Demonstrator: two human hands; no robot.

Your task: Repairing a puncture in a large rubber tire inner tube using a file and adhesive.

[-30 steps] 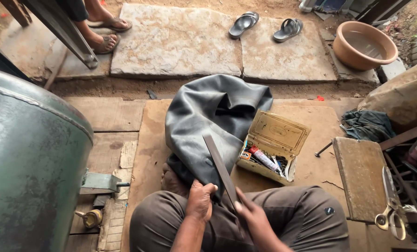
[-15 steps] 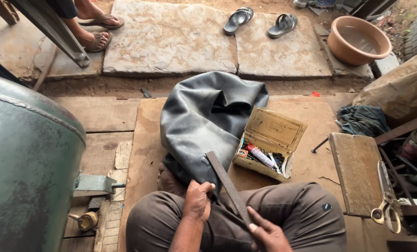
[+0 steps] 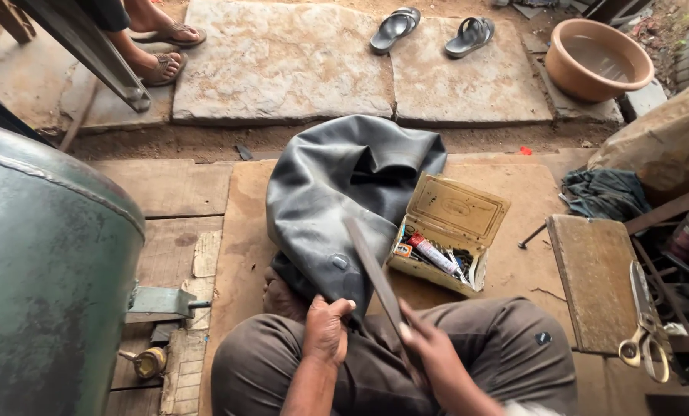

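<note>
- My left hand (image 3: 327,330) pinches the black rubber inner tube (image 3: 344,192) over my knee.
- My right hand (image 3: 430,356) is closed round a flat metal file (image 3: 375,273), slanting just above that pinch.
- Judging by this, filing looks underway; the open tin of patching supplies (image 3: 446,235), right of the grip, seems untouched.

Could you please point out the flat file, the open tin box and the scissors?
flat file (image 3: 369,266), head view, middle of its blade.
open tin box (image 3: 458,206), head view, its raised lid.
scissors (image 3: 643,308), head view, blades near the pivot.
</note>
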